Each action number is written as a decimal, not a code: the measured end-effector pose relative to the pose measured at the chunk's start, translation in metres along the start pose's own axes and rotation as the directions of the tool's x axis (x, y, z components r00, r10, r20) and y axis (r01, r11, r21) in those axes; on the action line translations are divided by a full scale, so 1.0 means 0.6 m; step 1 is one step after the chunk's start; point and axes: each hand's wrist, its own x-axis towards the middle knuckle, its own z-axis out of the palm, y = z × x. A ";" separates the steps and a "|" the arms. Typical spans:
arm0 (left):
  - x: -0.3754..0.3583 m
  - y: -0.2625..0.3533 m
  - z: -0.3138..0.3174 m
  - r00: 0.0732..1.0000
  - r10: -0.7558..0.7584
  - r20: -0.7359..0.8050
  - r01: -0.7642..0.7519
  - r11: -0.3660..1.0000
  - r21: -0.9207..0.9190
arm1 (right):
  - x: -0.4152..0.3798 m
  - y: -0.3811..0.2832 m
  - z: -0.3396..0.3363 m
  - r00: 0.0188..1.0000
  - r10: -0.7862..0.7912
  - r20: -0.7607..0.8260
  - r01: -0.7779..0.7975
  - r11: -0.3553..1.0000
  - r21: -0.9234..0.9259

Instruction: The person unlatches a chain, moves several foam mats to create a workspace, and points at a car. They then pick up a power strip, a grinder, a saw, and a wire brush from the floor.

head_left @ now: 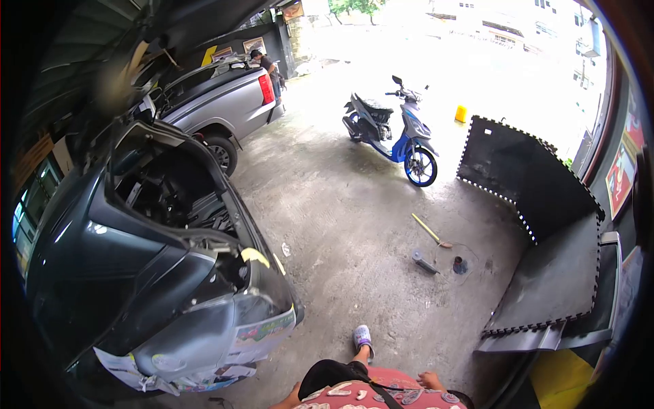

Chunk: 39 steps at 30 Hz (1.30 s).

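Observation:
My left hand [293,395] hangs low at the bottom edge beside my dark shorts, partly cut off, so its fingers do not show clearly. My right hand [428,380] is at my right side next to my patterned red shirt [368,392]. Its fingers look loosely curled, but what they hold, if anything, is too small to make out. Nearest on my left stands a dark car [129,252] with an uncovered opening in its body. Printed paper [262,334] and yellow tape [255,257] cover parts of its lower corner.
A silver pickup [231,102] stands behind, with a person [267,68] beside it. A blue scooter [395,129] is parked ahead. On the concrete lie a yellow-handled tool [429,230], a grey tool [424,262] and a dark round container [460,264]. Black foam mats [552,266] line the right.

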 end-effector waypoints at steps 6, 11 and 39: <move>0.210 0.211 -0.038 0.986 0.120 0.111 -0.136 0.980 0.143 | -0.022 -0.168 -0.017 0.970 -0.050 -0.239 0.038 0.998 -0.057; 0.383 0.418 -0.060 0.952 0.285 0.112 -0.303 0.929 0.211 | -0.017 -0.309 -0.023 0.921 -0.164 -0.354 0.177 0.984 0.005; -0.086 0.522 0.462 0.435 -0.681 -0.589 -0.353 0.473 -0.808 | 0.277 -1.328 0.236 0.817 0.125 0.564 0.430 -0.783 -0.450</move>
